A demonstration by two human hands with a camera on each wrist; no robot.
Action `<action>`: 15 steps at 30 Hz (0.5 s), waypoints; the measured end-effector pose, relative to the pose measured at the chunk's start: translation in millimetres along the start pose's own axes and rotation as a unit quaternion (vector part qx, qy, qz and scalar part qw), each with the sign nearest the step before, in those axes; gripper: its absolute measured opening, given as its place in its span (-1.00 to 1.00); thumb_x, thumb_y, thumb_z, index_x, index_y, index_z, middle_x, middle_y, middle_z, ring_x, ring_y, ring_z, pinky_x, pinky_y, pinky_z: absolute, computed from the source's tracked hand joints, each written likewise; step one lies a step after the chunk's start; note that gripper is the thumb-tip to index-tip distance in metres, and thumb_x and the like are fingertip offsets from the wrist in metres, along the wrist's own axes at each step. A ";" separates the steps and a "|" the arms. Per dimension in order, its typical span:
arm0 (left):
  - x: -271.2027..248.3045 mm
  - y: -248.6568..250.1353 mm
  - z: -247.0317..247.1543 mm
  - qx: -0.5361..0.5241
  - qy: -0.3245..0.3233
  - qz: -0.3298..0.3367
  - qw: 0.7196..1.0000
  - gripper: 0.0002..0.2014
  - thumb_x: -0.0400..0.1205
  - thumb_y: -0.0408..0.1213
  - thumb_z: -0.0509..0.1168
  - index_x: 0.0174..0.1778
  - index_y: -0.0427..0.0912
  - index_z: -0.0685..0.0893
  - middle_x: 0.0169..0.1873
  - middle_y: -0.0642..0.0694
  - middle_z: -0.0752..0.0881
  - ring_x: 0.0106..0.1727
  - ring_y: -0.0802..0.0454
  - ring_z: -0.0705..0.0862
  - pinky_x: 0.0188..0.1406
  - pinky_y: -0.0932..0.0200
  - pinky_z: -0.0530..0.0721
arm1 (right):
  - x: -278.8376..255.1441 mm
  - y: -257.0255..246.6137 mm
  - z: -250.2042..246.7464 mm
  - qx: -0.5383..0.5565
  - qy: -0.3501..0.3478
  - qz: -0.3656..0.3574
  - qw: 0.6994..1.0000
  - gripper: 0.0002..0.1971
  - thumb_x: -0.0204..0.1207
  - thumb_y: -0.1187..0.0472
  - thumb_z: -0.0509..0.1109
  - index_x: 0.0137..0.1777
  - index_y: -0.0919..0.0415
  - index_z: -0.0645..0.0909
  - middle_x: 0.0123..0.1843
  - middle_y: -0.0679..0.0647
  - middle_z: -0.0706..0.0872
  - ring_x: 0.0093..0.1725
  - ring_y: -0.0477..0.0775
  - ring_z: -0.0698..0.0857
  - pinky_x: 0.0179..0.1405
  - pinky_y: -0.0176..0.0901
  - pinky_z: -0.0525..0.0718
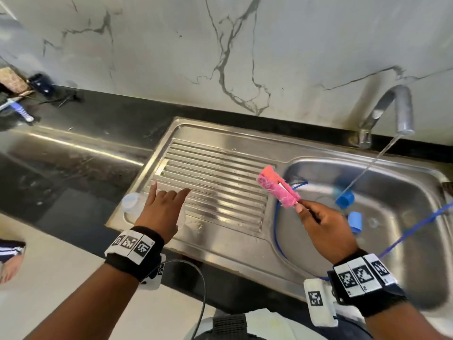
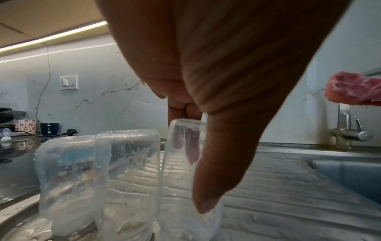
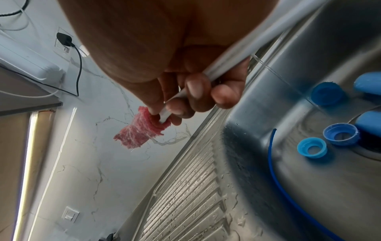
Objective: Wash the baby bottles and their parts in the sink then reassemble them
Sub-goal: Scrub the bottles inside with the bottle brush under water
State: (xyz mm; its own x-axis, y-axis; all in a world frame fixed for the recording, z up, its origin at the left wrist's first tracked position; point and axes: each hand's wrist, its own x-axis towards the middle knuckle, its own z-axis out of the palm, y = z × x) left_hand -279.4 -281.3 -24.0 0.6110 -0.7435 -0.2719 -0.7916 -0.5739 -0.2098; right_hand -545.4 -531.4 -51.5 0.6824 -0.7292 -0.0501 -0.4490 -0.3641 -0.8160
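Note:
Three clear baby bottles stand upside down at the drainboard's (image 1: 215, 177) front left corner. The left wrist view shows the left bottle (image 2: 70, 179), the middle one (image 2: 128, 163) and the right one (image 2: 177, 182). My left hand (image 1: 169, 192) (image 2: 195, 177) holds the right bottle (image 1: 182, 217), with the fingers behind it and the thumb in front. My right hand (image 1: 304, 212) (image 3: 181, 106) grips the white handle of a pink sponge brush (image 1: 278, 190) (image 3: 138, 133), raised over the basin's left edge. Several blue collars and caps (image 1: 344, 200) (image 3: 312, 147) lie in the basin (image 1: 416, 266).
The faucet (image 1: 402, 111) at the back right runs a thin stream into the basin. A blue hose (image 1: 276, 224) loops along the basin's left wall. On the dark counter (image 1: 73, 148) at the far left are a plug, a cable and a patterned box (image 2: 24, 125).

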 end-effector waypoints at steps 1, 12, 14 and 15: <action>0.0 -1.6 2.4 0.006 -0.002 0.002 1.000 -0.02 0.52 -0.24 0.49 0.76 0.05 0.01 0.36 0.04 0.58 0.50 -0.05 0.49 0.71 -0.19 -0.33 | -0.5 -2.7 2.4 0.001 0.001 0.000 1.000 -0.85 0.69 0.06 0.37 0.10 -0.20 0.74 -0.40 -0.43 0.66 -0.35 -0.31 0.63 -0.28 -0.30 0.46; 0.9 -0.2 6.7 0.018 -0.028 0.008 0.999 0.03 0.52 0.00 0.50 0.77 0.05 -0.05 0.38 0.06 0.58 0.53 -0.03 0.47 0.70 -0.30 -0.36 | -3.9 1.0 -4.6 0.012 0.000 0.009 1.000 -0.82 0.71 0.08 0.35 0.15 -0.05 0.78 -0.45 -0.43 0.62 -0.35 -0.32 0.62 -0.35 -0.48 0.43; 1.1 1.7 5.8 0.019 -0.032 0.006 0.999 0.02 0.52 0.03 0.49 0.76 0.05 -0.04 0.41 0.06 0.56 0.55 -0.02 0.46 0.70 -0.29 -0.36 | -4.4 4.6 -8.7 0.017 0.003 0.014 1.000 -0.83 0.70 0.04 0.34 0.14 -0.12 0.77 -0.49 -0.33 0.61 -0.41 -0.22 0.59 -0.33 -0.37 0.45; 0.7 2.3 5.2 0.019 -0.036 0.004 0.999 0.02 0.52 0.06 0.49 0.76 0.05 -0.03 0.43 0.06 0.55 0.56 -0.02 0.45 0.70 -0.29 -0.35 | -4.6 7.3 -11.3 0.021 0.004 0.017 1.000 -0.82 0.70 0.01 0.33 0.14 -0.16 0.76 -0.51 -0.29 0.60 -0.45 -0.16 0.57 -0.32 -0.26 0.48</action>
State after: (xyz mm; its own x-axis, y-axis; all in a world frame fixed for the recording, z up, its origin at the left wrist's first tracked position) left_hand -280.9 -281.3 -29.6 0.6035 -0.7209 -0.3406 -0.7972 -0.5529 -0.2423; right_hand -558.4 -537.2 -50.8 0.6629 -0.7451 -0.0739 -0.4466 -0.3142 -0.8377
